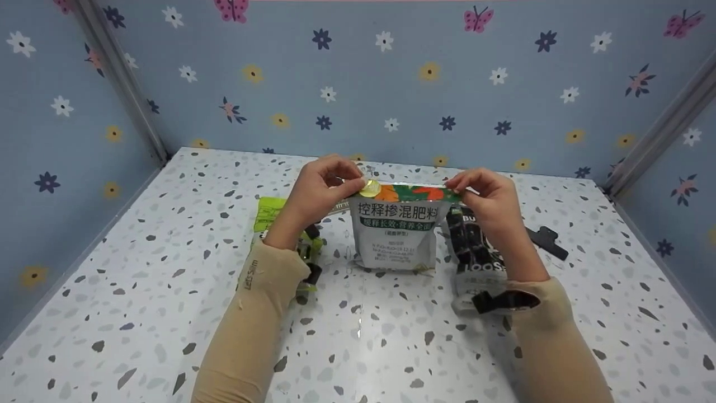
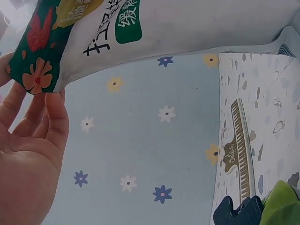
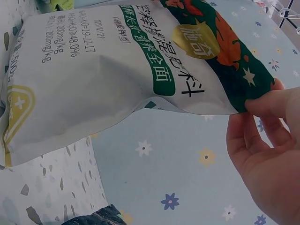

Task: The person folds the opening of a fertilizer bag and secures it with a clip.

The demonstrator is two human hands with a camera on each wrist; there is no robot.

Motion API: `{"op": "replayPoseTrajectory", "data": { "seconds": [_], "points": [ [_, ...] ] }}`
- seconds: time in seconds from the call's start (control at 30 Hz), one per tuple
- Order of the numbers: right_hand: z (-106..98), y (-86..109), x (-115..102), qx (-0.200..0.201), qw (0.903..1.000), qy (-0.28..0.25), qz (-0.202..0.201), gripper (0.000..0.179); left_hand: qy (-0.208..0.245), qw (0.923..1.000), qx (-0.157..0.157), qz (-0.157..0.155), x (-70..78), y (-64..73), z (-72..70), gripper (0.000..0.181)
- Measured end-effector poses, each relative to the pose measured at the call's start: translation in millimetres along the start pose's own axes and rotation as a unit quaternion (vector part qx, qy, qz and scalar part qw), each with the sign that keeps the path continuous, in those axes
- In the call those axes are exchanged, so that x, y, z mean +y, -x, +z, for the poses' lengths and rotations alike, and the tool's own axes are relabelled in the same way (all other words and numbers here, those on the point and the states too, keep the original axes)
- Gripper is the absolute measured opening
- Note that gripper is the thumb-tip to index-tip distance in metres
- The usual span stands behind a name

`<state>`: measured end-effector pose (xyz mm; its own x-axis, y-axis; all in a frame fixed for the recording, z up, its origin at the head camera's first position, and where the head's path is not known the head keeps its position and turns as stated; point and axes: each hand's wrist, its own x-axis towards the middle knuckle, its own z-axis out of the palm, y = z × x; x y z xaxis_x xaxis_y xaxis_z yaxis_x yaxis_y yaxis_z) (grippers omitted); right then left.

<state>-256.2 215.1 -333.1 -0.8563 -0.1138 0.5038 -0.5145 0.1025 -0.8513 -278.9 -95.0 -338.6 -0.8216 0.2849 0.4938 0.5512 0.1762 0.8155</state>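
Observation:
A white fertilizer bag (image 1: 396,235) with a green and orange printed top band stands upright in the middle of the table. My left hand (image 1: 330,182) pinches the band's left corner, thumb toward me. At the opposite corner my right hand (image 1: 488,196) pinches the same top edge, so the band is stretched between both hands. In the left wrist view the fingers (image 2: 57,115) lie behind the bag's corner. The right wrist view shows the thumb (image 3: 269,103) on the front of the green band (image 3: 253,82).
A green and black packet (image 1: 270,210) lies left, partly behind my left forearm. On the right lies a black and grey bag (image 1: 467,280), partly under my right arm. A black clip (image 1: 548,240) lies beyond it. A ruler-like strip (image 2: 243,150) lies on the speckled table (image 1: 358,347).

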Motion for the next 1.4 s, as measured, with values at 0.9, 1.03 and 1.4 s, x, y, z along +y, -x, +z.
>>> {"op": "replayPoseTrajectory", "data": {
  "seconds": [0.9, 1.03, 1.4],
  "points": [
    [3, 1.2, -9, 0.005, 0.9998, -0.002, 0.021, 0.018, -0.028, 0.9995, 0.009, 0.007, 1.3, -1.7, 5.0, 0.005],
    [6, 3.2, -15, 0.035, 0.9937, 0.105, -0.017, 0.024, -0.034, 0.9993, 0.014, 0.003, 0.7, -1.3, 6.1, 0.005],
    [47, -1.9, -11, -0.036, 0.9201, 0.345, -0.181, 0.018, -0.043, 0.9990, 0.012, 0.002, 1.2, -1.5, 4.7, 0.006]
  ]
}}
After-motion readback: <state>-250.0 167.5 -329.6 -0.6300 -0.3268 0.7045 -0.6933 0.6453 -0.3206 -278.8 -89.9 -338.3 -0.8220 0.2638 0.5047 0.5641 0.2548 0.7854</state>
